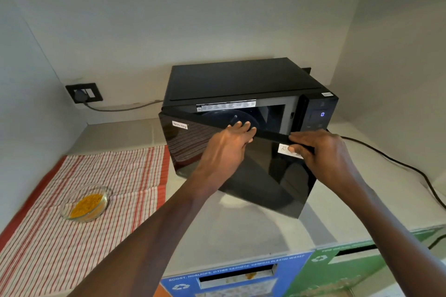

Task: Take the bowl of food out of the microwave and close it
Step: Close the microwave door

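Observation:
A black microwave [241, 79] stands on the counter against the back wall. Its glossy door [260, 176] is partly open, hinged at the left and swung out toward me. My left hand [229, 144] lies flat over the door's top edge, fingers apart. My right hand [318, 147] grips the door's top right edge, thumb on the front by a white sticker. Inside I see only the glass turntable [217, 116]. A clear glass bowl [85, 202] of yellow food sits on the striped cloth at the left.
A red-and-white striped cloth [96, 200] covers the left counter. A wall socket [84, 93] holds a plug, its cable running behind the microwave. Another black cable [410, 169] trails right. Blue and green recycling bin fronts [313, 270] sit below the counter edge.

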